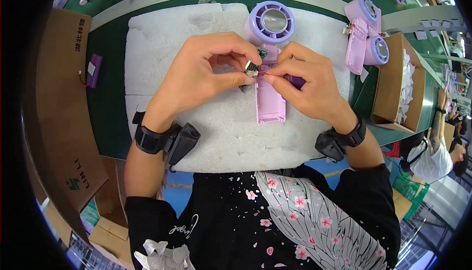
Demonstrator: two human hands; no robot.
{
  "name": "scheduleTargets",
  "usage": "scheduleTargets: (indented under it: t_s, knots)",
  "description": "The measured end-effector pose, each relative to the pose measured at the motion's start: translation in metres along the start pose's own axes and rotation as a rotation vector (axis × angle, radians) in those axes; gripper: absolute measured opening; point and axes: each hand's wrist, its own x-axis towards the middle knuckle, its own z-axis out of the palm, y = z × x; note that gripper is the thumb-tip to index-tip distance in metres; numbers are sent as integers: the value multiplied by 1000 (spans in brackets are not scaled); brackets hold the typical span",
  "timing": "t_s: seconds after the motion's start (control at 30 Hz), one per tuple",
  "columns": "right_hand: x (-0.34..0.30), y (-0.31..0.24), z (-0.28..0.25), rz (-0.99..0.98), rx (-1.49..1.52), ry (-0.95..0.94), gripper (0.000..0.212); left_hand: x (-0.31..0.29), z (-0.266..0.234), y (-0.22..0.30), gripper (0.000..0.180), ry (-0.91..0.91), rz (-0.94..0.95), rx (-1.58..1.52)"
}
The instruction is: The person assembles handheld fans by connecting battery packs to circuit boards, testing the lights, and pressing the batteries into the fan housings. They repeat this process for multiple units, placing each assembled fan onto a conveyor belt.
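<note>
My left hand point(204, 68) pinches a small green circuit board point(251, 68) between thumb and forefinger. From the right, my right hand point(314, 80) grips thin red wires point(263, 73) with its fingertips, at the board's edge. A purple battery point(296, 81) shows under the right hand's curled fingers, partly hidden. Below both hands lies an opened pink handheld fan housing point(271, 105), its handle shell toward me. Its round lilac fan head point(272, 21) with a grey centre points away from me. Whether the wire's connector sits in the board's socket is too small to tell.
A white foam mat point(216, 142) lies on the green table. At left stand a tall cardboard carton point(64, 107) and a purple battery with a lead point(94, 71). More fan parts point(361, 44) and a carton of white pieces point(393, 93) are at right, with a co-worker point(432, 157) beyond.
</note>
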Motion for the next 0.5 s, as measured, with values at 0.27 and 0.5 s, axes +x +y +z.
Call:
scheduleTargets:
  t_s: [0.27,0.5]
  knots:
    - [-2,2,2,-57,-30,30,8,1,4,1,27,31,-4,18]
    - [-2,6,2,-179,-63,92,19,2,8,2,34,44,59,182]
